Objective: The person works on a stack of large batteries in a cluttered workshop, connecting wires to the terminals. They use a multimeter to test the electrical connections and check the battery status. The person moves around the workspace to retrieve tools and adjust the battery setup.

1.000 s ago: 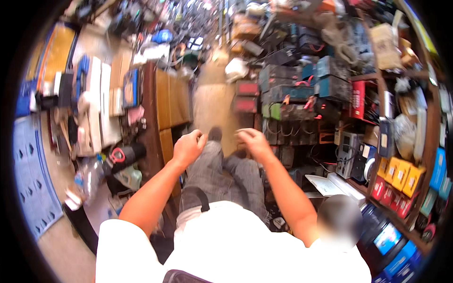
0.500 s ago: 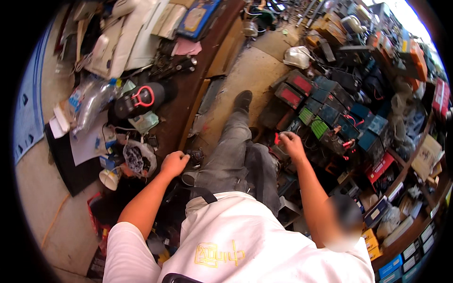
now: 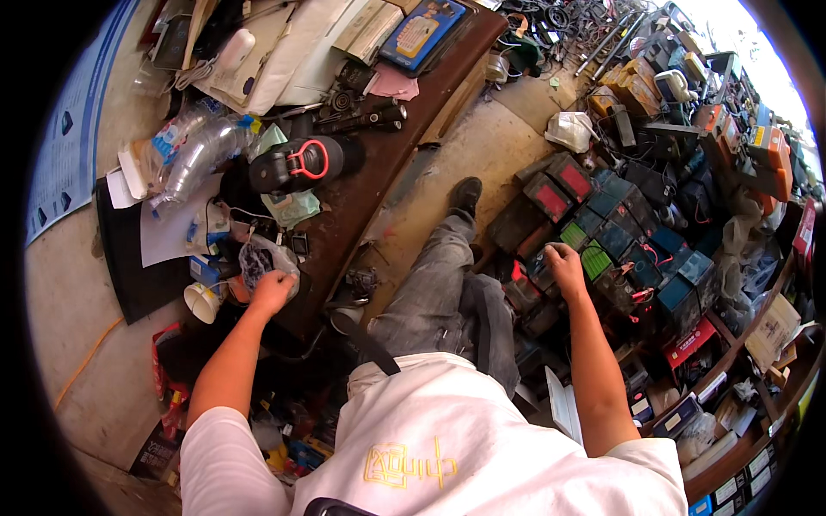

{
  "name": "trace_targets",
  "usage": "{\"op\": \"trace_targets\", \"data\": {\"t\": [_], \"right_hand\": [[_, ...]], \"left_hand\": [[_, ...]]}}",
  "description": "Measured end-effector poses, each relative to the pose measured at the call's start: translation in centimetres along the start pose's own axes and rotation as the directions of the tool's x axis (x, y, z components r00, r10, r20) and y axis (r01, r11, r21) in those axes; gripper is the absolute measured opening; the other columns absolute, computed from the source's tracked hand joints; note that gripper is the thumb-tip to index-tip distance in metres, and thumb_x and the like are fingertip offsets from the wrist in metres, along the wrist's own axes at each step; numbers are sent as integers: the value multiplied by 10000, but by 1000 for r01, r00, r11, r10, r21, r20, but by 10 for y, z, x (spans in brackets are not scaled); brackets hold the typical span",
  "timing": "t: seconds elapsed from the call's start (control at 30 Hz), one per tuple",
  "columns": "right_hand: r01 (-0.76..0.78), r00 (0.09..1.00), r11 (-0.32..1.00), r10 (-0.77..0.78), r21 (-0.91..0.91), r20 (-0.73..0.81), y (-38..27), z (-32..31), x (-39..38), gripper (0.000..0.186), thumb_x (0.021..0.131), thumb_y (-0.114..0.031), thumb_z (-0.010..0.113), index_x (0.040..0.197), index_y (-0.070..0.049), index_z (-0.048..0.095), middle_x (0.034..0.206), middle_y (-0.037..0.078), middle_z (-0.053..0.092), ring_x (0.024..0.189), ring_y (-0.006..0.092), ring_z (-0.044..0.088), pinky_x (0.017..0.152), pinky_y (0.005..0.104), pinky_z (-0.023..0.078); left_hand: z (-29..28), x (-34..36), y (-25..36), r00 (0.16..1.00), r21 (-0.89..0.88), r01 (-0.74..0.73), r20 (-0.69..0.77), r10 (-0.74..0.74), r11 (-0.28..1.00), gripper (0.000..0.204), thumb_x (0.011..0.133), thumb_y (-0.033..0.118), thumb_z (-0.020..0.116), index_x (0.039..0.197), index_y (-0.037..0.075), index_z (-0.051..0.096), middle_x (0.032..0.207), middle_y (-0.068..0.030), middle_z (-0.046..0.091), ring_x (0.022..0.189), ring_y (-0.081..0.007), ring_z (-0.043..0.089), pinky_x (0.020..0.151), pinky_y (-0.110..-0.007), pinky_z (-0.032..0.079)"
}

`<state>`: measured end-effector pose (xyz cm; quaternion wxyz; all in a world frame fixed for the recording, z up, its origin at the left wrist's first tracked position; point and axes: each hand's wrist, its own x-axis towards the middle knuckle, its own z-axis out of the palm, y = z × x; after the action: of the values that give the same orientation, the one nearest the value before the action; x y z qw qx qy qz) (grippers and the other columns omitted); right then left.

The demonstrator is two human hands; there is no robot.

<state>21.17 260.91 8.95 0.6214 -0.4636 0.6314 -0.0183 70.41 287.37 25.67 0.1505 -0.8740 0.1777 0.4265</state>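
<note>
My left hand (image 3: 274, 292) is at the table's near edge, its curled fingers closed on a clear plastic bag (image 3: 282, 255) with dark contents. Beside the bag lie a white cup (image 3: 201, 303) and a small blue box (image 3: 203, 271). My right hand (image 3: 564, 268) hovers in front of a cluster of used batteries (image 3: 607, 224), its fingers curled together. Whatever those fingers may hold is hidden. A red clip (image 3: 516, 271) lies a little to the left of them, apart from the hand.
The dark brown table (image 3: 379, 193) on the left carries a black bottle with a red loop (image 3: 297, 166), an empty clear plastic bottle (image 3: 194, 163) and flashlights (image 3: 379, 116). A narrow floor strip (image 3: 490, 120) runs ahead. Shelves with boxes (image 3: 761, 340) stand on the right.
My left hand has moved left from the table's edge to the plastic bag. My right hand has drawn away from the red clip. The view has shifted, with my leg stepping forward.
</note>
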Motion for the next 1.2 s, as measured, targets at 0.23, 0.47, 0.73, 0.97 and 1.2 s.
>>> {"op": "trace_targets", "data": {"t": [0.23, 0.47, 0.73, 0.97, 1.2], "right_hand": [[-17, 1000, 998, 17, -68, -3, 13, 1, -22, 257, 843, -206, 577, 902, 41, 614, 743, 40, 601, 671, 113, 531, 623, 259, 428], [82, 993, 989, -91, -125, -69, 20, -7, -39, 263, 823, -184, 591, 916, 60, 620, 756, 81, 631, 680, 141, 577, 634, 283, 458], [75, 990, 996, -80, -49, -113, 24, -5, -70, 263, 846, -200, 575, 968, 31, 616, 775, 45, 618, 687, 120, 549, 629, 261, 441], [26, 985, 998, -37, -64, -167, 52, -3, -95, 267, 851, -216, 584, 952, 29, 612, 747, 29, 600, 641, 94, 519, 576, 249, 416], [-2, 989, 998, -7, -58, -146, 65, 5, -106, 268, 844, -199, 574, 956, 42, 607, 728, 41, 595, 643, 105, 533, 578, 250, 419]], "left_hand": [[-26, -13, 1, 995, 18, -91, 40, 90, 996, 384, 820, 328, 567, 746, -49, 580, 675, -151, 573, 652, -270, 560, 620, -388, 421], [25, -13, 16, 957, 9, -288, -37, 288, 958, 382, 807, 364, 585, 801, -16, 625, 740, -155, 610, 725, -275, 594, 679, -374, 446], [22, 24, 104, 864, -308, -477, -337, 374, 823, 342, 833, 337, 539, 884, 8, 620, 885, -198, 622, 880, -339, 594, 753, -391, 454], [-12, 89, 72, 798, -265, -355, -585, 142, 897, 335, 852, 254, 450, 932, -21, 622, 956, -253, 599, 936, -412, 548, 790, -444, 421], [-51, 118, 25, 965, -486, -139, -263, 7, 863, 255, 844, 205, 488, 928, 12, 632, 764, -124, 606, 604, -257, 541, 527, -383, 386]]}}
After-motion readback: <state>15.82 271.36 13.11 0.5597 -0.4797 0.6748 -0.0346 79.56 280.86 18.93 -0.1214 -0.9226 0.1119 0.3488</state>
